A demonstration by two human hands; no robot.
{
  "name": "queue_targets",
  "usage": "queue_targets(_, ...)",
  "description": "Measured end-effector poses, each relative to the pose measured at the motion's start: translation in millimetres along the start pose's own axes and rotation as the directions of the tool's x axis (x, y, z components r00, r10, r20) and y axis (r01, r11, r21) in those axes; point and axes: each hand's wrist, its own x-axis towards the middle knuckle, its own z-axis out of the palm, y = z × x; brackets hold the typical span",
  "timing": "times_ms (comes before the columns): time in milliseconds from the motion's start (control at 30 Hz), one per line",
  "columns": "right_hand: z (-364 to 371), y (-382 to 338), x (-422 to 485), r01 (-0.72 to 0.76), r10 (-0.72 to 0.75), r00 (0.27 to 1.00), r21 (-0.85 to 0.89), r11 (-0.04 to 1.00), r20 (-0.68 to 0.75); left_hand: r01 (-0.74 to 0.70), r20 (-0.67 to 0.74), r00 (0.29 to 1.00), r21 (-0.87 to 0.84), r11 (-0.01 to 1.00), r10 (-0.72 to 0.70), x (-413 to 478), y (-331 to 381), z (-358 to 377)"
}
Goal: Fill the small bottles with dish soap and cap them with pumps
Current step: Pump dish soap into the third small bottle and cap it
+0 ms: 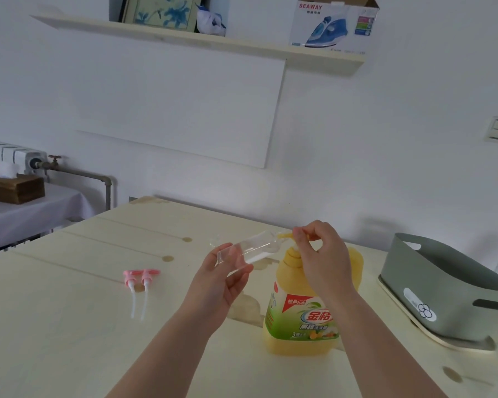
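Note:
A big yellow dish soap jug (302,314) with a green label stands upright on the wooden table (69,326). My right hand (322,254) sits on its yellow pump head, fingers closed around it. My left hand (222,280) holds a small clear bottle (247,249) tilted almost flat, its mouth against the pump's spout (285,234). A little pale liquid lies along the bottle's lower side. Two pink pumps (141,278) with white tubes lie side by side on the table to the left.
A grey-green plastic basket (443,288) sits on a light tray at the right. The table's back edge meets the white wall. A side table with a tissue box (12,186) stands at the far left. A shelf hangs overhead.

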Motion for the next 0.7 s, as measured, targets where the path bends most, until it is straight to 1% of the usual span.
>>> queue_targets(200, 0.3, 0.6, -1.4, -0.016, 0.016, 1.000, -0.019, 1.000, 0.021, -0.001, -0.011, 1.000, 0.015, 1.000, 0.001, -2.1, 0.6, 1.0)
queue_targets(400, -2.3, -1.9, 1.0, 0.005, -0.004, 1.000, 0.048, 0.999, -0.016, 0.008, -0.006, 1.000, 0.011, 1.000, -0.008, -6.2, 3.9, 0.5)
queue_targets(567, -1.9, -0.5, 1.8, 0.006, -0.006, 1.000, 0.030, 1.000, 0.002, 0.000, 0.003, 1.000, 0.021, 1.000, 0.000, -5.9, 4.1, 0.3)
queue_targets(700, 1.2, 3.9, -1.2, 0.008, -0.008, 1.000, -0.007, 1.000, 0.015, 0.000, -0.024, 1.000, 0.041, 0.999, 0.001, -7.4, 0.6, 1.3)
